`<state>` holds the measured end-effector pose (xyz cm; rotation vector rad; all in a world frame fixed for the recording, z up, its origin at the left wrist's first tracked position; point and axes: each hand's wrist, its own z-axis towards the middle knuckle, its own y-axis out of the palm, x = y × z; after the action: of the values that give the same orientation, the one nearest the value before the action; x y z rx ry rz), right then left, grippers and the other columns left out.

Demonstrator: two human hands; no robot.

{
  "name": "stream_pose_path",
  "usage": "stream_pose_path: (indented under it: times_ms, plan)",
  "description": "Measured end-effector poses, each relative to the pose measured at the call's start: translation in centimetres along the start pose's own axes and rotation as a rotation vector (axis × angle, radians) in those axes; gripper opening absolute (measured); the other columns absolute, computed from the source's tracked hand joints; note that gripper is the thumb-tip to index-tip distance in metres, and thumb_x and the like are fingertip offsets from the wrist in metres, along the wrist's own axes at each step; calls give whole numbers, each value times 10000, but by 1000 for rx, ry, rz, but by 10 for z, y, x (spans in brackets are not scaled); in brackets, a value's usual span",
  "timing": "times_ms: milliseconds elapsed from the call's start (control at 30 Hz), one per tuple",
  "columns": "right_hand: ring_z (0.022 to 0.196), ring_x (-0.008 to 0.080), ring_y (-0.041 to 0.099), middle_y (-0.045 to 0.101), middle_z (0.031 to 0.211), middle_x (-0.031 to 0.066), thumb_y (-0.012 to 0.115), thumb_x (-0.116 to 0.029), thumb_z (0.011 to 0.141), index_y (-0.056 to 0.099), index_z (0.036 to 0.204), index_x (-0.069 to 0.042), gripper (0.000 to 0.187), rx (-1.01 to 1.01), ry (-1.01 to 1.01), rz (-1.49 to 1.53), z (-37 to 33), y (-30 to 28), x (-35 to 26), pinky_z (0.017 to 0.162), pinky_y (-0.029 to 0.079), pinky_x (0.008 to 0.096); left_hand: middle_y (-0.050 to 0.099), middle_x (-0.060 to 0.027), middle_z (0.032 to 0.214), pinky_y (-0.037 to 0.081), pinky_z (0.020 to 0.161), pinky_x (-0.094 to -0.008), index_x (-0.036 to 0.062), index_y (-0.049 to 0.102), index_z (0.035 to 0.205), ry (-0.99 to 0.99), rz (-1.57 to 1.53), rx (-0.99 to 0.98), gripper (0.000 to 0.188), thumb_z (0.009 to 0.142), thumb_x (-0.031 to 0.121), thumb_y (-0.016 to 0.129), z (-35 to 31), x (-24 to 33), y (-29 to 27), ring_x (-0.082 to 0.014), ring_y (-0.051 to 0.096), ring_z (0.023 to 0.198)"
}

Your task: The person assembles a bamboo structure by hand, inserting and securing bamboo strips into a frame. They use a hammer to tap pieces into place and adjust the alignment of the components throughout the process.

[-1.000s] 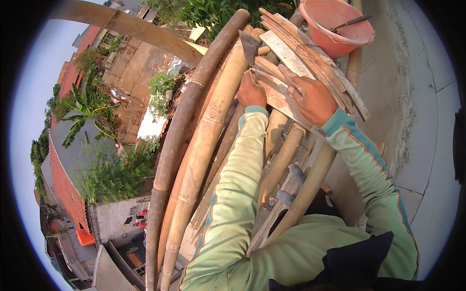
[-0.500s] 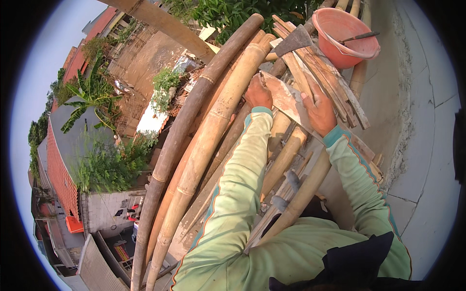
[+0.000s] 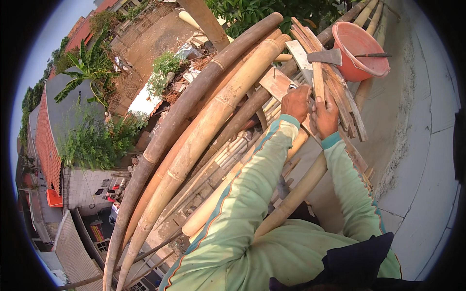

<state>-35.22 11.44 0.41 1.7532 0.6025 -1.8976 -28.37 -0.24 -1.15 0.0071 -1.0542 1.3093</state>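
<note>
My right hand [image 3: 324, 116] is closed round the wooden handle of a hatchet [image 3: 324, 57]. The hatchet's dark, broad blade lies above the hand, over a stack of wooden strips. Close beside it, my left hand [image 3: 297, 103] is curled into a fist over a short, pale plank [image 3: 275, 85]. Something small and greyish shows at its fingers, too hidden to name. A thin nail-like piece stands up from the plank's far left end. Both hands almost touch each other.
Long bamboo poles [image 3: 221, 104] run along the left, beside a drop to the yard and roofs below. A pink bucket [image 3: 357, 53] with a dark-handled tool across its rim stands at the upper right. Loose wooden strips [image 3: 347, 99] lie near my right hand. Concrete [image 3: 427, 160] stretches along the right.
My left hand has moved right along the plank, away from its far end, to beside my right hand. The upright nail-like piece is now uncovered. My right hand still grips the hatchet.
</note>
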Motion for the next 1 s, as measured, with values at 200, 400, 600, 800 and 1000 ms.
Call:
stream_pose_path:
  times_ms: [200,400,600,800,1000]
  plan:
    - [1213,260,640,663,1349,163,551,-99,1068,485,1563,-51,501,-102,-506,-639,-20,-14,-62,1028,486,355,704,-158,931,545,781,-518,70,674,1027,-7,127,-98,181,853,81,624,-2,-13,9,-400,684,901]
    - [1285,282,626,645,1425,175,577,-128,1080,467,1545,28,503,-15,-649,-316,1,-3,-146,1061,482,380,718,-160,973,558,796,-508,78,692,1017,-57,141,-164,192,843,60,612,-2,-13,-1,-396,695,928]
    - [1325,250,583,652,1408,184,582,-217,1096,430,1573,23,555,-60,-712,-645,31,-11,-110,1099,451,339,723,-163,973,561,803,-505,69,689,973,-35,119,-138,150,850,54,605,3,-5,3,-395,696,937]
    - [1247,234,611,674,1355,155,557,-231,1107,467,1563,-14,513,-185,-634,-661,43,-11,-129,1052,466,320,720,-148,946,553,775,-499,72,692,962,-53,114,-165,136,853,64,610,1,-13,0,-382,689,906]
    - [708,110,553,659,973,78,585,-256,1095,432,1565,-26,545,-11,-859,-178,39,-2,-145,637,456,227,720,-140,947,551,778,-497,77,698,971,-20,50,-128,140,852,72,626,-3,-14,0,-384,687,901]
